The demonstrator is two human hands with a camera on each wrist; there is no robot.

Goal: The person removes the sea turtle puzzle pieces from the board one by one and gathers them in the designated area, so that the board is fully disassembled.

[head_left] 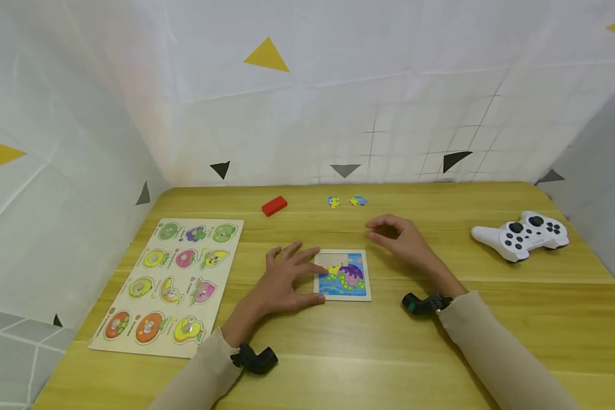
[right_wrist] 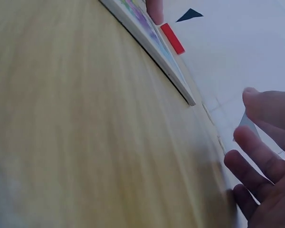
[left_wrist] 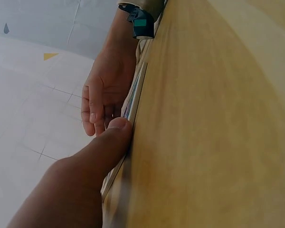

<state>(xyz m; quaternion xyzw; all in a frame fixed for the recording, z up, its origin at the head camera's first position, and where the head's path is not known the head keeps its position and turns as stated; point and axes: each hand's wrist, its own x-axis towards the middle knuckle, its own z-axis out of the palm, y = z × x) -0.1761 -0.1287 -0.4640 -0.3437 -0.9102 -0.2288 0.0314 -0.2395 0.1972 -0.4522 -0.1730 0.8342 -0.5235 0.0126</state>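
A small square jigsaw puzzle in a pale frame (head_left: 342, 298) lies on the table, with a purple, green and blue picture. Bare backing shows in its upper left part. My left hand (head_left: 290, 281) rests at the frame's left side with fingers spread; its thumb touches the frame's near edge in the left wrist view, and a fingertip lies over the picture. Past the frame's upper right corner, my right hand (head_left: 404, 241) hovers with loosely bent fingers and nothing between them. Two loose jigsaw pieces, one yellow and blue (head_left: 334, 201) and another alike (head_left: 358, 200), lie farther back.
A wooden fruit peg puzzle board (head_left: 181, 270) covers the table's left side. At the back lies a red block (head_left: 274, 206). A white game controller (head_left: 521, 236) sits on the right. White patterned cloth (head_left: 307, 125) hangs behind the table's far edge.
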